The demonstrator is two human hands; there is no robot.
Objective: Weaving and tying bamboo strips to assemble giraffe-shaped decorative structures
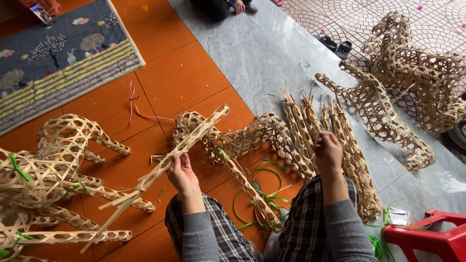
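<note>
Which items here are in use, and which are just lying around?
In hand:
- left hand grips a woven bamboo tube
- right hand reaches into a bundle of woven bamboo legs
- half-built bamboo frame between the knees

Lying about:
- finished bamboo figures
- green strips
- patterned rug
- red stool
- black sandals

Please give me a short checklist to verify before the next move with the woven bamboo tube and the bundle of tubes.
1. Left hand grips the long woven bamboo tube: ok.
2. Right hand is on the bundle of woven tubes: ok, but how firm the grip is, cannot tell.
3. Tube's frayed loose end is clear of the woven frames at left: not ok, it overlaps them.
4. Green strips within reach by the knees: ok.
5. Red stool clear of the hands: ok.
</note>
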